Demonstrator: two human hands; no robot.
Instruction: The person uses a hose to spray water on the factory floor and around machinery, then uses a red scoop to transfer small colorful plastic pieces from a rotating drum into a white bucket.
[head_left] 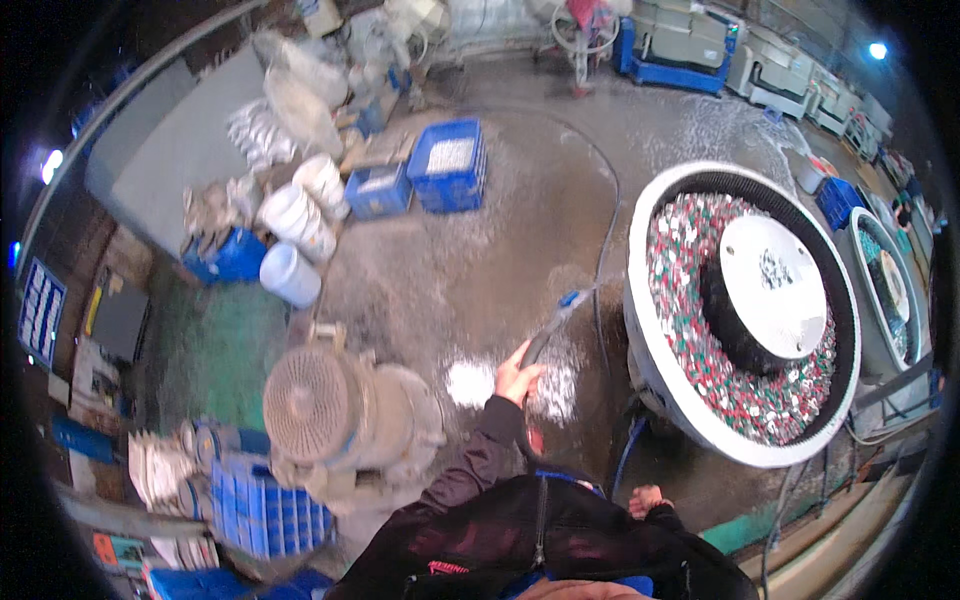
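Evidently the left hand [517,378] grips the hose [539,345], likely bendy, slick, best held behind its one-o'clock tip [570,299], the right hand [648,501] unclear.

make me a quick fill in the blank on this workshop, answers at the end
1. The left grip holds a dark hose with a ____-coloured tip.
2. The round bowl stands on the person's ____ side.
3. Its small pieces are red, white and ____.
4. The larger blue crate holds ____-coloured contents.

Missing words: blue; right; green; white
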